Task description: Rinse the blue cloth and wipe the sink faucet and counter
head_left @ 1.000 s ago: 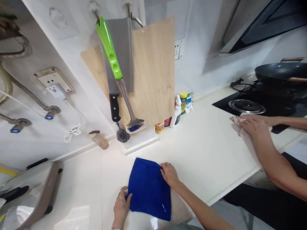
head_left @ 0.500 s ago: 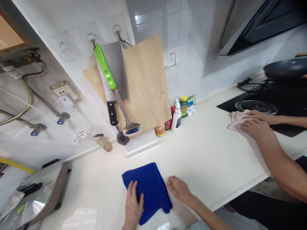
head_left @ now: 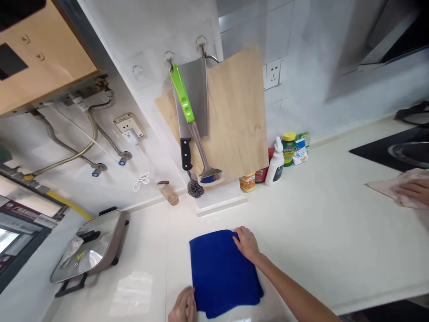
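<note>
A blue cloth (head_left: 224,273) lies folded and fairly flat on the white counter. My right hand (head_left: 247,243) is closed on its far right corner, with the thumb and fingertips at the edge. At the near left edge of the cloth, my left hand (head_left: 183,305) has its fingers curled together and gripping that edge; part of this hand is cut off by the bottom of the view.
Another person's hand (head_left: 415,192) presses a pale pink cloth (head_left: 385,185) near the black stove (head_left: 375,150). Behind my cloth, a cutting board (head_left: 234,120) leans with hanging knives and a ladle (head_left: 181,91). An electric pan (head_left: 109,250) stands left; a spray bottle (head_left: 275,165) stands at the wall.
My right hand has come onto the cloth's far corner, and my left hand has moved off its top to the left edge. The cloth lies flatter. The view has shifted left.
</note>
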`<state>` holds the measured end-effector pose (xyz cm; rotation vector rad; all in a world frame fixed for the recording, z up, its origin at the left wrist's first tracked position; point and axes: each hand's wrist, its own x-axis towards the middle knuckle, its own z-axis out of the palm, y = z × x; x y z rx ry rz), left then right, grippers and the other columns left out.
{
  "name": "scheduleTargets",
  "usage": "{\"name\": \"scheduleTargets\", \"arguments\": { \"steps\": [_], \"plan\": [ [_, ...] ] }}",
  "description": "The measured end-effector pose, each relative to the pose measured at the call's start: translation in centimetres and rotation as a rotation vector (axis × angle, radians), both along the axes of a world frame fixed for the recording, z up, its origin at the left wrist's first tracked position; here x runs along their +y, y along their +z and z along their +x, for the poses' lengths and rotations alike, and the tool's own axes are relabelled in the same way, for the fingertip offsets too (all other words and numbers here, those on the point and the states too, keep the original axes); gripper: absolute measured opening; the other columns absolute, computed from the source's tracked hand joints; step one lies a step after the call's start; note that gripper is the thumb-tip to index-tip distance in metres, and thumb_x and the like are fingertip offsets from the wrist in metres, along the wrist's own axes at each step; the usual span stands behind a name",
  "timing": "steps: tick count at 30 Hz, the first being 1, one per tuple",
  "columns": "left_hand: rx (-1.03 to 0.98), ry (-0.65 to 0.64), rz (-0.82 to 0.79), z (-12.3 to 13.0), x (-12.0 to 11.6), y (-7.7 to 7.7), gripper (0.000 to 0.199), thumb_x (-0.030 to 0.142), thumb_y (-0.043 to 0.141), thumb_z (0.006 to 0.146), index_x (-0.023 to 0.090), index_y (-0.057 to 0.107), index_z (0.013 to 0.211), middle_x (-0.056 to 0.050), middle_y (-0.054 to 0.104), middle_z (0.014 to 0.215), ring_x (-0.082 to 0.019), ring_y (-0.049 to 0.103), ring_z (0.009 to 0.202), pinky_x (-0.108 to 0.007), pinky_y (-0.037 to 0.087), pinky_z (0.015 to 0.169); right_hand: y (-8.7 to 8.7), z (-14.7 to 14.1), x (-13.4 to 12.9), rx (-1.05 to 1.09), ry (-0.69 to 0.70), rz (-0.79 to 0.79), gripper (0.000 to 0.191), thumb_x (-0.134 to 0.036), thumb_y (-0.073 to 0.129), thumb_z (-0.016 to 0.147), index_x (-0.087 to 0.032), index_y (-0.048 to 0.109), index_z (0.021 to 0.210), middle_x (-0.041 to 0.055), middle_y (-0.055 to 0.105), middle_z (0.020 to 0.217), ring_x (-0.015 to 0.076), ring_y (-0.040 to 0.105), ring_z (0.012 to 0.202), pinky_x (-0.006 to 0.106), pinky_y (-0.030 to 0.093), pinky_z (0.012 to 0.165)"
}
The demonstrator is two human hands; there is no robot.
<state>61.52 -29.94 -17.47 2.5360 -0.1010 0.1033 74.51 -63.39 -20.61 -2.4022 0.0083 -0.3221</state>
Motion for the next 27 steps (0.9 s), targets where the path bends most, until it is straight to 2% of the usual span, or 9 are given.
{"name": "scheduleTargets", "arguments": {
  "steps": [3, 6, 8, 11, 15, 19, 23, 25, 27],
  "plan": [
    [0.011, -0.006, -0.018, 5.3, -1.7, 2.4, 0.047, 0.047, 0.036, 0.095, 0.028, 0.056, 0.133, -0.008, 0.058, 0.143, -0.024, 0.059, 0.127, -0.044, 0.055, 0.103, -0.2, -1.1, 0.0, -0.021, 0.014, 0.06, 0.026, -0.024, 0.04, 0.092, -0.016, 0.06, 0.105, 0.0121, 0.059, 0.106, 0.0259, 0.053, 0.098, 0.043, 0.044, 0.089],
    [-0.065, 0.037, -0.025, 11.3, -4.9, 3.4, 0.054, 0.041, 0.041, 0.094, 0.019, 0.045, 0.142, -0.016, 0.045, 0.152, -0.026, 0.047, 0.139, -0.047, 0.047, 0.111, 0.1, -2.8, 0.0, -0.031, 0.009, 0.132, 0.023, -0.025, 0.041, 0.09, -0.018, 0.06, 0.102, 0.0106, 0.06, 0.105, 0.0247, 0.054, 0.098, 0.043, 0.045, 0.091],
    [-0.049, 0.064, -0.006, 14.3, -6.8, 3.5, 0.056, 0.036, 0.046, 0.091, 0.013, 0.043, 0.142, -0.02, 0.053, 0.142, -0.028, 0.053, 0.132, -0.049, 0.048, 0.108, 0.5, -3.9, -0.3, -0.034, 0.013, 0.192, 0.019, -0.027, 0.044, 0.089, -0.02, 0.06, 0.098, 0.0093, 0.062, 0.102, 0.0236, 0.055, 0.097, 0.041, 0.046, 0.091],
    [0.011, -0.023, 0.01, 16.9, -8.5, 3.6, 0.041, 0.029, 0.053, 0.085, 0.013, 0.06, 0.121, -0.014, 0.07, 0.108, -0.026, 0.066, 0.106, -0.048, 0.053, 0.099, 2.0, -4.9, -1.3, -0.02, 0.007, 0.309, 0.022, -0.035, 0.043, 0.09, -0.021, 0.059, 0.093, 0.0043, 0.063, 0.085, 0.0193, 0.057, 0.081, 0.036, 0.05, 0.078],
    [0.005, -0.222, -0.014, 18.5, -9.4, 6.0, 0.019, 0.035, 0.057, 0.082, 0.02, 0.067, 0.087, -0.004, 0.068, 0.083, -0.02, 0.067, 0.082, -0.04, 0.056, 0.087, 5.7, -4.9, -3.7, -0.01, -0.035, 0.471, 0.033, -0.049, 0.041, 0.092, -0.021, 0.059, 0.094, -0.0048, 0.051, 0.061, 0.0134, 0.047, 0.056, 0.027, 0.042, 0.056],
    [-0.104, -0.294, -0.104, 19.5, -10.4, 11.3, 0.031, 0.045, 0.046, 0.091, 0.021, 0.061, 0.103, -0.007, 0.067, 0.099, -0.02, 0.064, 0.089, -0.038, 0.055, 0.085, 11.3, -4.5, -6.3, -0.05, -0.087, 0.579, 0.039, -0.056, 0.047, 0.09, -0.022, 0.06, 0.103, -0.0048, 0.052, 0.065, 0.012, 0.046, 0.057, 0.025, 0.039, 0.053],
    [-0.207, -0.362, -0.211, 18.7, -11.4, 16.3, 0.024, 0.042, 0.049, 0.092, 0.023, 0.057, 0.103, -0.004, 0.067, 0.102, -0.016, 0.064, 0.087, -0.03, 0.054, 0.075, 16.7, -5.1, -8.4, -0.173, -0.116, 0.668, 0.039, -0.056, 0.053, 0.088, -0.021, 0.06, 0.105, 0.0002, 0.063, 0.084, 0.0142, 0.057, 0.075, 0.027, 0.048, 0.07],
    [-0.231, -0.432, -0.227, 17.5, -11.7, 17.1, 0.017, 0.036, 0.05, 0.091, 0.023, 0.057, 0.099, -0.004, 0.067, 0.102, -0.015, 0.063, 0.083, -0.028, 0.054, 0.071, 18.0, -6.0, -9.3, -0.244, -0.122, 0.694, 0.037, -0.053, 0.057, 0.086, -0.021, 0.061, 0.103, 0.0023, 0.066, 0.091, 0.0163, 0.059, 0.082, 0.031, 0.05, 0.078],
    [-0.207, -0.514, -0.194, 15.7, -11.9, 16.2, 0.012, 0.029, 0.048, 0.09, 0.023, 0.056, 0.096, -0.005, 0.067, 0.107, -0.015, 0.064, 0.086, -0.029, 0.054, 0.073, 17.5, -7.4, -10.0, -0.25, -0.132, 0.645, 0.033, -0.05, 0.057, 0.086, -0.021, 0.063, 0.102, 0.0041, 0.067, 0.097, 0.0188, 0.061, 0.089, 0.034, 0.05, 0.085]
  ]
}}
